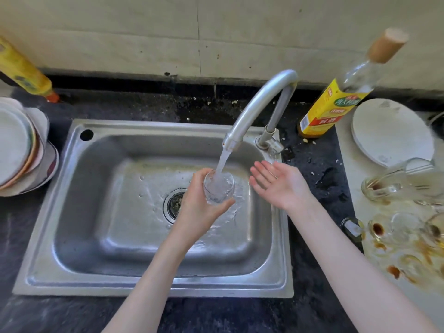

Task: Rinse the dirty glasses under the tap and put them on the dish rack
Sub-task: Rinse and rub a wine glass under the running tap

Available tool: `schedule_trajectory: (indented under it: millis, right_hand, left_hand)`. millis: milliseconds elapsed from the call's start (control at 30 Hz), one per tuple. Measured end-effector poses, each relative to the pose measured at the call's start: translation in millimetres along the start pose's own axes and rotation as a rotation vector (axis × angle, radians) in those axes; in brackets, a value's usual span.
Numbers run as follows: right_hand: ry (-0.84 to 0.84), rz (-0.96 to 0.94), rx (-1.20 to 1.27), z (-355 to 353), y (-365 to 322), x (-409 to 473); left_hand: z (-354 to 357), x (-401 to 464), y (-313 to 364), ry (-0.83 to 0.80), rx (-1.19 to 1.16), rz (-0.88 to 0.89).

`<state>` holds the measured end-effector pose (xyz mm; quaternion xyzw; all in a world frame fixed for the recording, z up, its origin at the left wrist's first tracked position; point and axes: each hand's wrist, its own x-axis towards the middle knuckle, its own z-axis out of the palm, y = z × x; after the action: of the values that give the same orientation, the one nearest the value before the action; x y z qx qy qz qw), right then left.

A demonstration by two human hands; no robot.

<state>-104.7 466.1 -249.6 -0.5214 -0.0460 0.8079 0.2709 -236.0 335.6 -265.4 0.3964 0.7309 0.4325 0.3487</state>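
Observation:
My left hand [195, 205] grips a clear glass [219, 187] upright over the steel sink [79, 212], under the tap [254, 106]. Water runs from the spout straight into the glass and spills over. My right hand [278, 183] hovers just right of the glass, palm up, fingers straight, holding nothing. Several dirty glasses [396, 228] with brown stains stand and lie on the pale counter at the right. No dish rack is in view.
A stack of plates and bowls [21, 150] sits left of the sink. A yellow bottle [24, 70] stands behind them. A yellow-labelled bottle [336, 102] and a white plate [389, 133] are at the right. Brown spills [394, 271] mark the right counter.

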Motion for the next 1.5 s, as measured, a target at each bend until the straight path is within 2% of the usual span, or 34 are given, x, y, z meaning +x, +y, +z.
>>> schedule_trajectory:
  millis: [333, 933, 1167, 1233, 1300, 1400, 1500]
  right_hand:
    - [-0.039, 0.058, 0.203, 1, -14, -11]
    - [-0.069, 0.076, 0.368, 11, -47, -26]
    - [-0.119, 0.014, 0.383, 10, -61, -24]
    - [-0.122, -0.013, 0.314, 8, -48, -27]
    - [-0.096, 0.008, 0.143, 3, -29, -35]
    - [-0.1, 0.163, -0.246, -4, 15, -51]
    - [-0.067, 0.304, -0.357, -2, 52, -52]
  left_hand:
    - [-11, -7, 23, 0.02, -0.004, -0.038]
    - [-19, -5, 56, 0.047, 0.025, -0.018]
    - [-21, -4, 57, 0.038, 0.048, -0.029]
    - [-21, -5, 55, 0.063, 0.052, -0.045]
    - [-21, -7, 54, 0.088, 0.03, -0.059]
    - [-21, -9, 54, 0.102, -0.037, -0.093]
    - [-17, -13, 57, 0.103, -0.071, -0.078]
